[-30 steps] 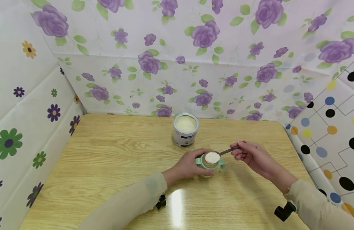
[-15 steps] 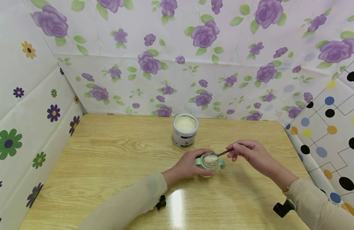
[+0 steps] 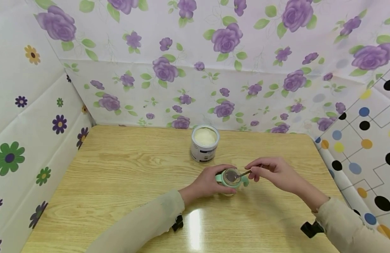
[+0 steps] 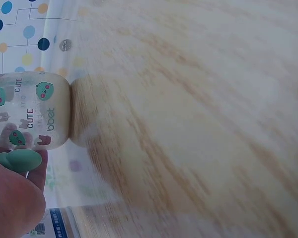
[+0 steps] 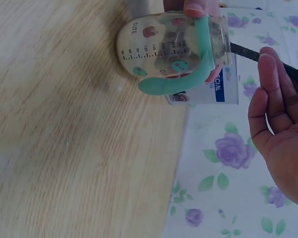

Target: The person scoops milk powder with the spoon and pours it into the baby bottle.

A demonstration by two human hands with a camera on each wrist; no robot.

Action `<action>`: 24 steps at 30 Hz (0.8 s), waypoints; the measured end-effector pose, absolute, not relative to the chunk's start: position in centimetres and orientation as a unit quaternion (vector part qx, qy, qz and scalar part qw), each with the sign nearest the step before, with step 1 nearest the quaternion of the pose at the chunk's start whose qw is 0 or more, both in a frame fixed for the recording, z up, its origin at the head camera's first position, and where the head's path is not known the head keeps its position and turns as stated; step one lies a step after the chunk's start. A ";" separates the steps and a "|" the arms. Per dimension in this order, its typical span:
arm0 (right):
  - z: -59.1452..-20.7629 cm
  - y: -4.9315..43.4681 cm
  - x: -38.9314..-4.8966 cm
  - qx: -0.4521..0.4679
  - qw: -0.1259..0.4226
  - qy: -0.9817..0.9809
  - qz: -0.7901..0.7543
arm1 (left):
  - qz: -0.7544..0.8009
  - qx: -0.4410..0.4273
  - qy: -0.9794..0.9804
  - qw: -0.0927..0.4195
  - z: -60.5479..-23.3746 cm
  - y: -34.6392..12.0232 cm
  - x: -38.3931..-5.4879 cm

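A clear baby bottle with mint-green side handles stands uncapped on the table. My left hand grips it round the neck and handle ring. Measuring marks and small cartoon prints show on the bottle in the right wrist view. My right hand pinches the dark handle of a spoon, whose bowl end dips into the bottle's mouth. Behind the bottle is an open milk powder can, filled high with pale powder.
The wooden table meets a purple-flowered cloth at its back edge. A dotted cloth hangs along the right side, and a daisy-print cloth on the left.
The heap of white powder has gone off the spoon at the bottle's mouth. The spoon has tilted down into the opening, and my right hand has shifted slightly left. My left hand stays put.
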State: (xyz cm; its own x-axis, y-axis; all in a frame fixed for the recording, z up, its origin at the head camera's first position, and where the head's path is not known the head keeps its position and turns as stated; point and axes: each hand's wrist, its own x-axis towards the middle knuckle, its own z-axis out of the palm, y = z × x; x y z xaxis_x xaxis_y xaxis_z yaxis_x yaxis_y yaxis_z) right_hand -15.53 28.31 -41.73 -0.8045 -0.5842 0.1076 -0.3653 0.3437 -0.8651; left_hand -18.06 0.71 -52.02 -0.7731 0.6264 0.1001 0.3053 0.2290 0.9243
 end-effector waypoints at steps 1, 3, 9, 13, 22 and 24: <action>-41.7 28.3 -15.5 -0.298 0.108 0.816 -0.483 | 0.543 0.302 0.769 0.149 -52.0 0.7 -18.1; -41.7 28.4 -15.4 -0.305 0.103 0.821 -0.471 | 0.544 0.301 0.769 0.150 -52.0 0.7 -18.0; -41.6 28.5 -15.3 -0.307 0.097 0.824 -0.466 | 0.542 0.302 0.769 0.152 -51.9 0.7 -18.0; -41.5 28.6 -15.4 -0.306 0.099 0.826 -0.464 | 0.544 0.301 0.768 0.153 -52.0 0.7 -18.0; -41.2 28.6 -15.4 -0.296 0.095 0.826 -0.470 | 0.534 0.305 0.775 0.145 -52.0 0.7 -18.1; -41.0 28.5 -15.5 -0.299 0.094 0.821 -0.478 | 0.535 0.305 0.775 0.143 -52.1 0.7 -18.2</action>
State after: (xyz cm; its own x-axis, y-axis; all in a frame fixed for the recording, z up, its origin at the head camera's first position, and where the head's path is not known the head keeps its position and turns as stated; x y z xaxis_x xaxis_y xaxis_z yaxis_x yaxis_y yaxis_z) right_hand -15.54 28.49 -41.03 -0.8041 -0.5798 0.1317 -0.4009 0.3650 -0.8403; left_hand -18.18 0.72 -52.06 -0.7735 0.6253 0.1041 0.3195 0.2427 0.9160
